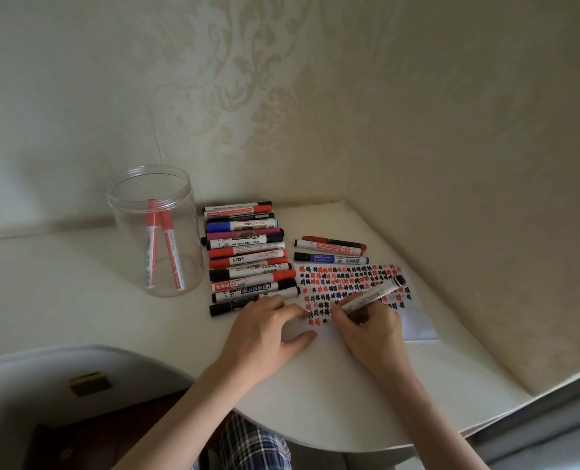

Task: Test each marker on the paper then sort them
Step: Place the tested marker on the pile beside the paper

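My right hand (366, 325) grips a black marker (370, 296) with its tip on the paper (417, 320) near me, while my left hand (268, 329) lies flat and loose, pressing the paper's left edge.

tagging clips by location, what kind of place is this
Probably a room at home: patterned wallpaper behind a small white table set in a corner, with markers and a jar on it.
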A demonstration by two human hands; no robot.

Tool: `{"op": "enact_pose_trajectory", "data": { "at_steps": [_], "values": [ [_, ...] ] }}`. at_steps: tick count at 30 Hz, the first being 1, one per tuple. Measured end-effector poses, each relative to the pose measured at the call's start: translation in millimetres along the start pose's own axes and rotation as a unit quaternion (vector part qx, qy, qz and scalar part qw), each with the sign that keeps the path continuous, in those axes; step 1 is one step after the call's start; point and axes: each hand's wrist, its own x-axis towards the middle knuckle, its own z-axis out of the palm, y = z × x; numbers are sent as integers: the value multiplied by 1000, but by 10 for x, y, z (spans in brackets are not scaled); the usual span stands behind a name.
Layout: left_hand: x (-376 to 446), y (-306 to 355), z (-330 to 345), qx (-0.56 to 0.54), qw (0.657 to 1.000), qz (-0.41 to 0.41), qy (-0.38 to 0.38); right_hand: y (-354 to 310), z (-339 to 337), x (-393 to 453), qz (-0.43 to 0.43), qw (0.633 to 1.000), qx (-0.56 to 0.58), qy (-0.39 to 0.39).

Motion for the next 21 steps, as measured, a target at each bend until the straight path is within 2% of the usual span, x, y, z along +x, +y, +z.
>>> {"op": "enact_pose_trajectory", "data": {
  "at_steps": [4, 6, 8, 11, 12, 17, 21],
  "values": [
    [0, 3, -12, 0, 1000, 5, 1, 18, -7, 15, 5, 1000, -7, 9],
    [-19, -7, -35, -5, 1000, 13, -11, 14, -20, 38, 25, 999, 38, 14],
    [-38, -13, -102, -51, 997, 10, -53, -7, -39, 47, 35, 996, 83, 5],
    [-43, 25, -314, -197, 962, -96, -163, -94, -78, 47, 33, 989, 136, -50],
    [-51, 35, -370, -217, 954, -120, -170, -136, -93, 42, 32, 984, 159, -69],
    [-153, -25, -444, -245, 958, -121, -90, -268, -48, -74, 41, 947, 288, -136],
    [-192, -21, -495, -287, 950, -122, -14, -315, 12, -175, 42, 935, 317, -152]
  ]
}}
